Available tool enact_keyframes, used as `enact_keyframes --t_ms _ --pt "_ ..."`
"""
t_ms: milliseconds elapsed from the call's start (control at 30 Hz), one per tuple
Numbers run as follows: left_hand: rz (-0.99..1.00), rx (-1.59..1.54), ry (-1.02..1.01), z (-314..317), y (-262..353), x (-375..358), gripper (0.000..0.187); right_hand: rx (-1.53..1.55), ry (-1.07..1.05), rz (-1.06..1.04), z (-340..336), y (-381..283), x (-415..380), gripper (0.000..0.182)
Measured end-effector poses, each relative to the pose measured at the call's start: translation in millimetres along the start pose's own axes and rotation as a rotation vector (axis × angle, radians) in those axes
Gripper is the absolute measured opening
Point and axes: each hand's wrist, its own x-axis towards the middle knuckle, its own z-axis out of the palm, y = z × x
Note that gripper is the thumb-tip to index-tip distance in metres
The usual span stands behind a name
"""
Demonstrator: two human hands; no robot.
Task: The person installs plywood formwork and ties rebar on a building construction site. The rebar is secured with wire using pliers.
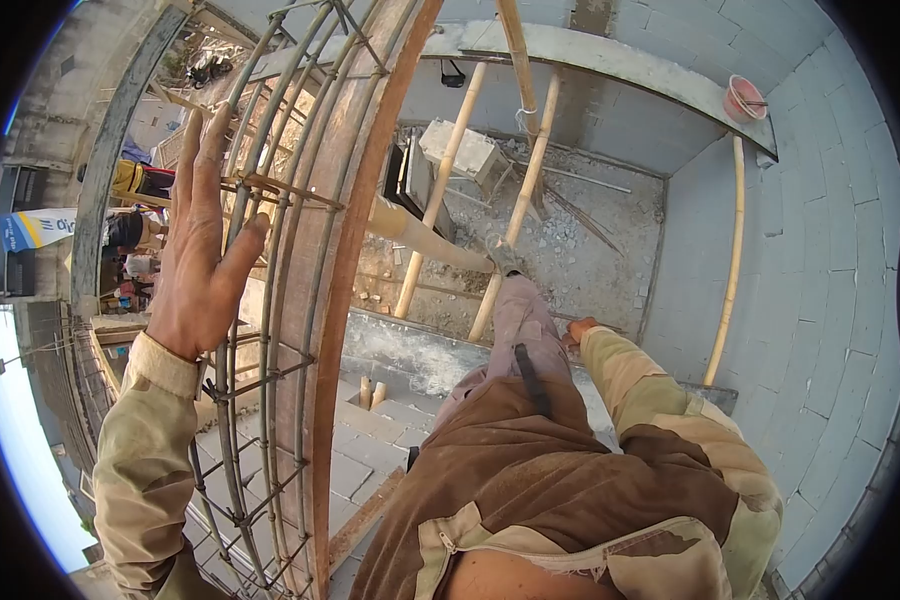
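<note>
My left hand (195, 240) is raised at the left with its fingers stretched out. Its thumb and palm rest against the tied steel rebar cage (280, 240), and no bar is wrapped in the fingers. Alongside the cage runs a long brown wooden board (355, 190). My right hand (580, 328) hangs low beside my leg, half covered by the camouflage sleeve (630, 375). Its fingers are mostly hidden, so I cannot tell what it holds. One foot (503, 258) is set on a bamboo pole (518, 215) below me.
A plank (620, 62) spans the block wall (820, 300), bearing a pink bucket (744, 100) at its end. More bamboo poles (735, 250) stand upright. Rubble covers the floor (590, 240) far below, near a pale box (460, 150). People (140, 230) are outside at left.
</note>
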Motion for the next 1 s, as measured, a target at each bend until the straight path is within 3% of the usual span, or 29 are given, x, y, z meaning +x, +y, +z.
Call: enact_keyframes --t_ms 67,133,167,267,333,367,467,533,567,633,667,700,767,833,900,933,967,1000 --pt "-0.017 0.019 -0.027 -3.5 3.3 2.6 0.091 -0.013 -0.068 -0.002 1.1 -30.0 13.5 0.028" --pt "-0.005 -0.015 -0.031 -5.8 5.9 6.3 0.091 0.229 0.119 0.102 -3.6 -106.7 -17.5 0.025" --pt "-0.005 -0.011 -0.043 -7.8 7.3 8.2 0.091 0.245 0.111 0.09 -2.5 -134.5 -16.1 0.025" --pt "-0.015 -0.086 -0.064 -7.7 2.5 11.7 0.086 0.237 0.137 -0.059 18.2 -218.6 17.7 0.022" --pt "-0.034 -0.053 -0.078 -4.2 -4.4 14.2 0.086 -0.087 0.282 -0.301 38.1 -268.8 57.6 0.02" --pt "-0.058 -0.012 -0.092 -4.1 -5.4 14.6 0.089 -0.103 0.329 -0.373 53.3 -293.7 79.3 0.02" --pt "-0.127 0.002 -0.121 -3.2 -6.1 12.8 0.086 -0.065 0.178 -0.338 83.0 -384.0 91.8 0.024" --pt "-0.179 0.01 -0.13 -4.2 -4.0 12.7 0.084 -0.023 0.188 -0.397 124.0 -417.6 128.9 0.024" --pt "-0.207 0.001 -0.125 -2.1 -1.9 11.3 0.093 0.071 0.159 -0.381 139.5 -425.9 127.9 0.024" --pt "-0.222 0.007 -0.001 9.2 10.5 12.5 0.071 0.227 0.268 -0.532 151.2 -432.9 99.2 0.036" --pt "-0.044 0.035 -0.15 -7.0 10.6 28.5 0.071 0.308 0.329 -0.58 160.6 -431.2 90.3 0.038" --pt "-0.081 0.02 -0.232 -13.1 7.7 24.6 0.078 0.385 0.395 -0.631 166.0 -424.8 80.3 0.039" --pt "-0.172 -0.054 -0.215 -11.5 3.6 11.1 0.08 0.62 0.183 -0.819 133.0 -416.4 5.5 0.045" --pt "-0.357 -0.147 -0.199 -11.8 3.7 -5.1 0.084 0.619 0.036 -1.118 122.6 -396.9 -29.7 0.059" --pt "-0.537 -0.236 -0.189 -7.9 6.3 -15.4 0.089 0.429 -0.228 -1.255 110.9 -386.0 -52.4 0.082" --pt "-0.533 -0.246 -0.158 -4.9 10.4 -8.3 0.089 0.421 -0.219 -1.255 107.0 -382.2 -59.0 0.082" --pt "-0.395 -0.133 -0.062 3.6 9.4 2.8 0.091 0.294 -0.126 -1.364 105.8 -381.8 -64.9 0.091" --pt "-0.389 -0.137 -0.056 5.5 9.9 0.6 0.091 0.165 -0.031 -1.47 104.0 -384.2 -68.2 0.1"
